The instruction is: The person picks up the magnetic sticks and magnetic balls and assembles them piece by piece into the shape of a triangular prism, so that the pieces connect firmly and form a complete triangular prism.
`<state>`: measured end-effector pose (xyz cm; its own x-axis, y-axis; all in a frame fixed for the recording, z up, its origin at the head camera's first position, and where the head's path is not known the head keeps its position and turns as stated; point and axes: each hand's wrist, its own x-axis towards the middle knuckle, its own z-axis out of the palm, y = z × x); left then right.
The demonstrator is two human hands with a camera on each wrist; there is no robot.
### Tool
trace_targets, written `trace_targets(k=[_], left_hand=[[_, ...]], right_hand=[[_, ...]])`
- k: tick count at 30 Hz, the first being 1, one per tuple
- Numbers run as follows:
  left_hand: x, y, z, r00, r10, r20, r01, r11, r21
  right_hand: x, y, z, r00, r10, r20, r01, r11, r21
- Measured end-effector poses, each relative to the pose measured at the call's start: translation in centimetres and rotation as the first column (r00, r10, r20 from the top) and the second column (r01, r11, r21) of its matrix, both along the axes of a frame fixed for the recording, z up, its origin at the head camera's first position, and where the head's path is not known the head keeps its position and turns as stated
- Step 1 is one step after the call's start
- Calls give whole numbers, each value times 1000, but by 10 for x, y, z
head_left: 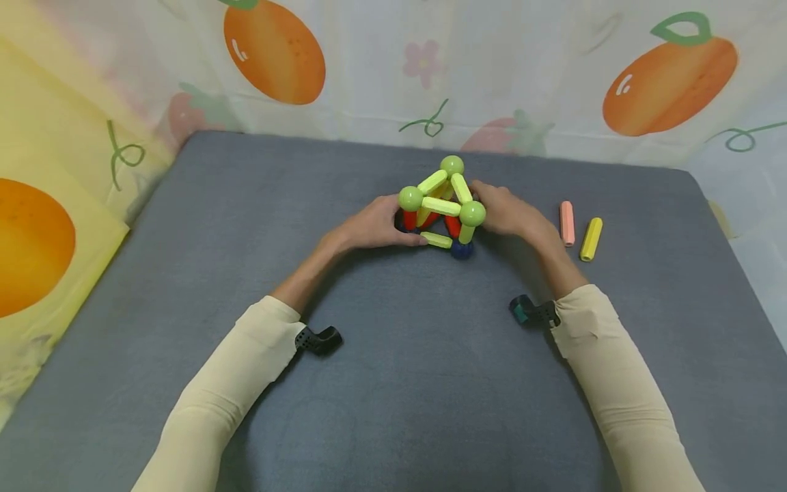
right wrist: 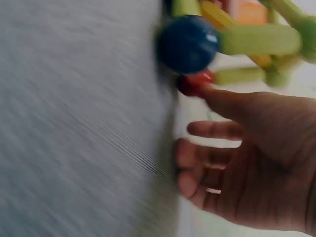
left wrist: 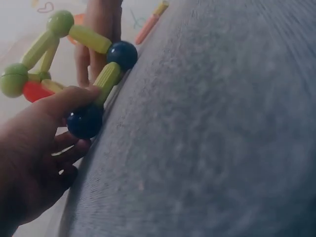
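A ball-and-rod construction (head_left: 440, 207) stands on the grey table, with green balls on top, dark blue balls at the base, and yellow-green, yellow and red rods between them. My left hand (head_left: 384, 222) grips its left base corner. The left wrist view shows the thumb over a blue ball (left wrist: 85, 121) and beside a yellow-green rod (left wrist: 107, 83), with fingers curled behind the ball. At the right side, my right hand (head_left: 507, 208) has its thumb against a red piece (right wrist: 197, 81); its other fingers are spread apart from it, loosely bent. A nearer blue ball (right wrist: 188, 44) is beside that thumb.
To the right of my right hand, a pink rod (head_left: 567, 223) and a yellow rod (head_left: 591, 239) lie loose on the grey table (head_left: 399, 383). A fruit-printed curtain (head_left: 381, 68) hangs along the table's far edge. Yellow printed cloth (head_left: 74, 137) is at the left.
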<state>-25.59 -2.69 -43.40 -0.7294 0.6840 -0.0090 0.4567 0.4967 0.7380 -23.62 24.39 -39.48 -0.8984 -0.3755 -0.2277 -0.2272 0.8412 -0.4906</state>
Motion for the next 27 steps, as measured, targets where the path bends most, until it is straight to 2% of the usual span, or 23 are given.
trace_targets(k=[3,6,9,11,13,15,17,20,24,27], left_hand=[[2,1,-5,999,32,-25,-30,998,62],[3,2,-9,998,51,-33,-47,993,113],[4,4,-14,997,63,-37,-57,988,143],[6,4,-16,997,69,-42,-61,986,158],[7,5,-19,996,78,-52,-68,984,166],[8,5,-21,994,88,-61,-76,982,175],[8,5,-22,993,98,-63,-85,980,180],[8,6,-23,992,112,-62,-98,976,193],[7,6,-24,991,117,-64,-101,971,216],[6,7,-24,990,122,-77,-102,969,225]], right_hand=[[2,14,15,998,-44,33,41,996,81],[7,33,34,988,-149,50,137,973,185],[15,54,47,961,-271,60,240,920,310],[20,65,50,941,-325,90,262,874,409],[24,70,48,930,-347,121,249,837,486],[25,71,45,927,-336,165,203,822,532],[24,72,41,926,-316,208,161,827,539],[21,72,39,937,-239,254,89,868,489],[17,71,43,960,-38,279,-57,944,324],[19,64,51,952,112,286,-165,972,168]])
